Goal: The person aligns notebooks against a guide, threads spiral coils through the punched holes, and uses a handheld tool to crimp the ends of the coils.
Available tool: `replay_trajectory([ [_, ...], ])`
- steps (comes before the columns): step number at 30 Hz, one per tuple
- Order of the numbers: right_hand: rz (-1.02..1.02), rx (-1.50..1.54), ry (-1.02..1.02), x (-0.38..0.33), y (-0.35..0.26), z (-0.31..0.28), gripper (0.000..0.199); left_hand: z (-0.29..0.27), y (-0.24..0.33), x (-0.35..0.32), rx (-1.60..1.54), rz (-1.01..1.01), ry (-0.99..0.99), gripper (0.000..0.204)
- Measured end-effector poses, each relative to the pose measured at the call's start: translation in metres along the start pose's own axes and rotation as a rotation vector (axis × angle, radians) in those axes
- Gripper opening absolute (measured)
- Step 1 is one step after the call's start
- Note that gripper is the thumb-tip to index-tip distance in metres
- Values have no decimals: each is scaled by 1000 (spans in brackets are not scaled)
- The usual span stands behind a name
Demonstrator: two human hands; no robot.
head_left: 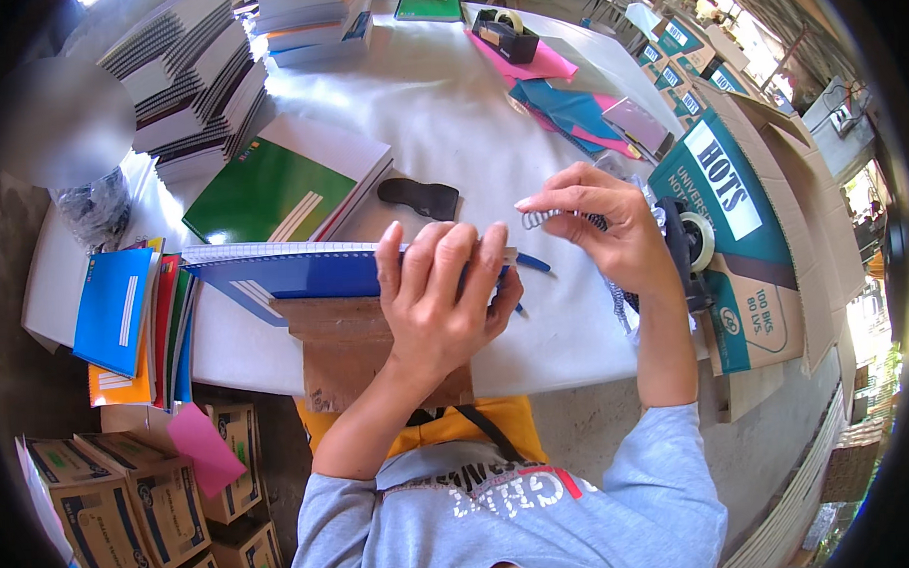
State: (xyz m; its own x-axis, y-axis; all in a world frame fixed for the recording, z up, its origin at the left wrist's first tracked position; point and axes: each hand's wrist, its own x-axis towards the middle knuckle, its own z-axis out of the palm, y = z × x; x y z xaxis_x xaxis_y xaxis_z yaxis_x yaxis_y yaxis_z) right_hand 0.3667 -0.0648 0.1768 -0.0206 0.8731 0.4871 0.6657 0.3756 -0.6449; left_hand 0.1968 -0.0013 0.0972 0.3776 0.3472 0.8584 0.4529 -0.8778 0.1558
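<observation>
A blue notebook (294, 275) lies near the front edge of the white table (449, 114), its perforated long edge turned away from the person. The left hand (440, 295) rests flat on the notebook's right end, fingers spread and pressing down. Just beyond that end, the right hand (613, 228) pinches a metal spiral wire (562, 218) between thumb and fingertips, close to the notebook's corner. A blue pen (532, 264) lies under the hands. A black flat tool (418, 197) sits just behind the notebook, and a green notebook (286, 185) lies beside it. Stacks of spiral notebooks (192, 83) fill the far left corner. A tape dispenser (693, 246) stands at the right edge, and an open carton (743, 224) leans there.
</observation>
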Motion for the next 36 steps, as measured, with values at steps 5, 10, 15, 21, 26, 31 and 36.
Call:
replay_trajectory([
  [5,-27,-78,132,-1,2,15,29,-2,1,9,187,-57,19,49],
  [10,-25,-11,193,2,8,19,26,0,2,5,137,-37,18,59],
  [15,-68,67,49,0,16,18,22,-10,8,14,148,-44,32,60],
  [21,220,428,-85,-4,21,19,28,-28,-14,27,-304,33,-77,34],
  [26,159,546,-93,-13,16,17,30,-30,-26,22,-395,149,-12,16],
  [31,230,511,-56,-14,8,21,30,-34,-17,24,-323,39,-32,12],
  [36,250,442,-72,-10,4,18,33,-38,-2,36,-242,-23,-137,10],
])
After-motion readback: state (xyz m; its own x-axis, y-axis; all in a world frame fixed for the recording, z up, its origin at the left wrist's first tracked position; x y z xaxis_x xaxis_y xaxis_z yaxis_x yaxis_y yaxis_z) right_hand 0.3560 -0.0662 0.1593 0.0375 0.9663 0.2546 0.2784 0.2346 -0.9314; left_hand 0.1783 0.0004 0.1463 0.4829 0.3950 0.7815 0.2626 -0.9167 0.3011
